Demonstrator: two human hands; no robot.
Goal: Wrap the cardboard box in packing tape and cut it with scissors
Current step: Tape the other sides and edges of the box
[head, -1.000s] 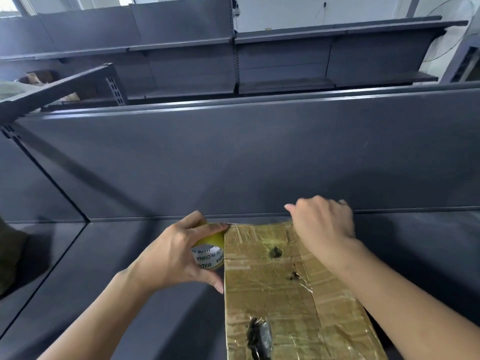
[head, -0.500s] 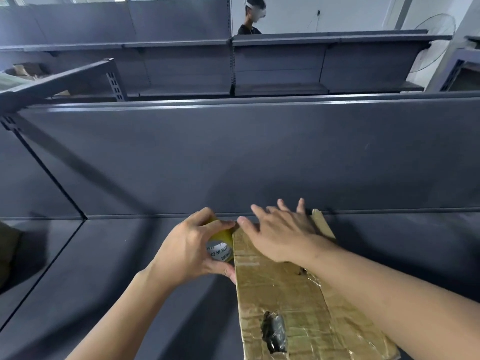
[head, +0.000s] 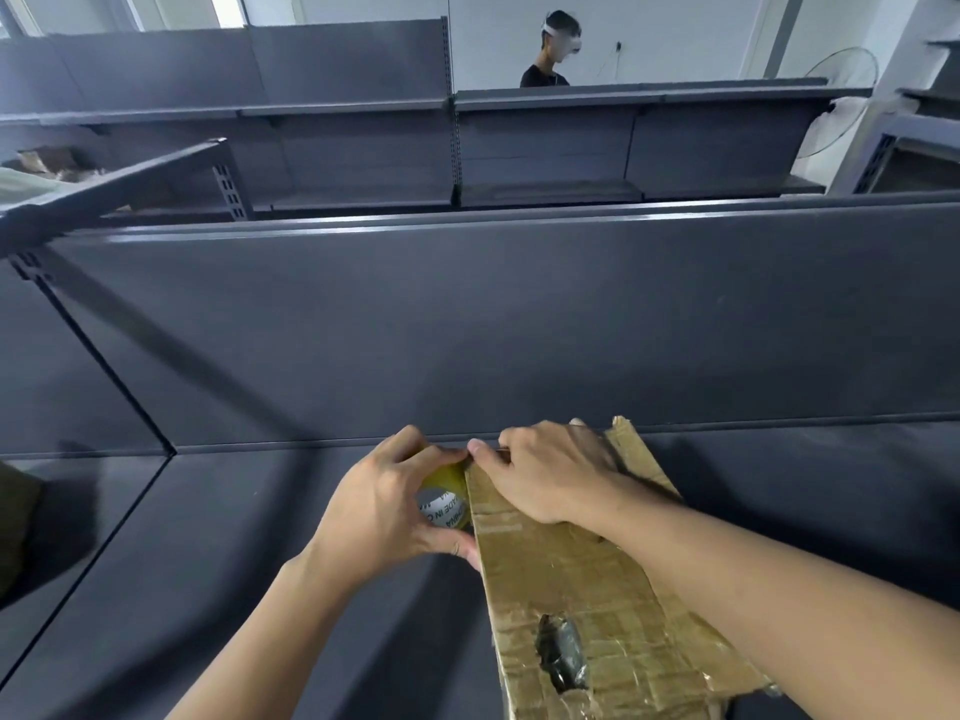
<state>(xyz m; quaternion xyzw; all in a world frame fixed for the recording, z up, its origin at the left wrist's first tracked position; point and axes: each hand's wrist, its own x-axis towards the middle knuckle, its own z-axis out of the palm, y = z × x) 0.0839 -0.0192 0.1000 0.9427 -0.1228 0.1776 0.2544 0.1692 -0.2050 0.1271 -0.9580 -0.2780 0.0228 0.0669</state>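
A flattened cardboard box (head: 587, 589), covered in glossy clear tape and torn open at a dark hole, lies on the dark grey shelf (head: 260, 563). My left hand (head: 379, 511) grips a yellowish roll of packing tape (head: 444, 504) against the box's left edge near its far corner. My right hand (head: 550, 475) rests on the far end of the box, its fingers bent over the far edge and a fingertip at the corner beside the roll. No scissors are in view.
A grey back panel (head: 519, 330) rises right behind the box. Beyond it stand more grey shelves (head: 363, 148), and a person (head: 553, 54) stands behind them. A fan (head: 841, 96) is at the far right. A dark object (head: 15, 522) sits at the left edge.
My right hand slid from the box's far right end to its far left corner, spread flat on the way, and now curls there. The left hand kept the roll at the edge.
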